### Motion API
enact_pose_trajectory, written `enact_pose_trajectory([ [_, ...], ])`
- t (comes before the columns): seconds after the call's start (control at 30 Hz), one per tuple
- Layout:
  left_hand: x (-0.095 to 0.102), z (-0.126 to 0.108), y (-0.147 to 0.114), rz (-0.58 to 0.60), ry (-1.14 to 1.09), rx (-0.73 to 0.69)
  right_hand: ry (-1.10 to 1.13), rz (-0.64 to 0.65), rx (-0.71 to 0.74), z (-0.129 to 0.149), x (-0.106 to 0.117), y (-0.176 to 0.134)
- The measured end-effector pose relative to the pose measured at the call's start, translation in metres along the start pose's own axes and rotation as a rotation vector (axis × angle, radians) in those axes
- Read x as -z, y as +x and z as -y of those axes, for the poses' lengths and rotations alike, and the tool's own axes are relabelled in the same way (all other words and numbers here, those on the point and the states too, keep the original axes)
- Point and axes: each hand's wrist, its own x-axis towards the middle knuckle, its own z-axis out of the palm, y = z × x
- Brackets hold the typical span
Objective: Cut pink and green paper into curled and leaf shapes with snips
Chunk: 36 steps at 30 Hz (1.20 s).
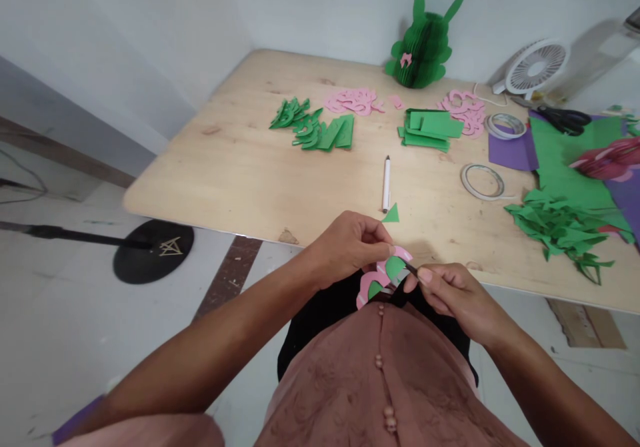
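Note:
Close to my lap, at the table's front edge, my left hand pinches a curved pink paper cutout at its upper end. Green paper shows inside its two curves, and short white strips lie on the pink. My right hand grips a thin dark tool, whose tip meets the cutout's right side. The fingers hide most of this tool, so its exact kind is unclear. Just beyond my left fingers lie a small green paper scrap and a white pen.
Green cut pieces and pink cutouts lie farther back. A green honeycomb paper figure stands by the wall. To the right are tape rolls, black-handled scissors, green scraps and a white fan.

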Motion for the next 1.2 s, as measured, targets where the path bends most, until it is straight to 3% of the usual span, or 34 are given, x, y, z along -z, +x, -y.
enact_pose_trajectory([
  [1.2, 0.0014, -0.0036, -0.0001, -0.005, 0.054, -0.02, -0.041, -0.027, 0.01, 0.0034, 0.0003, -0.0014],
])
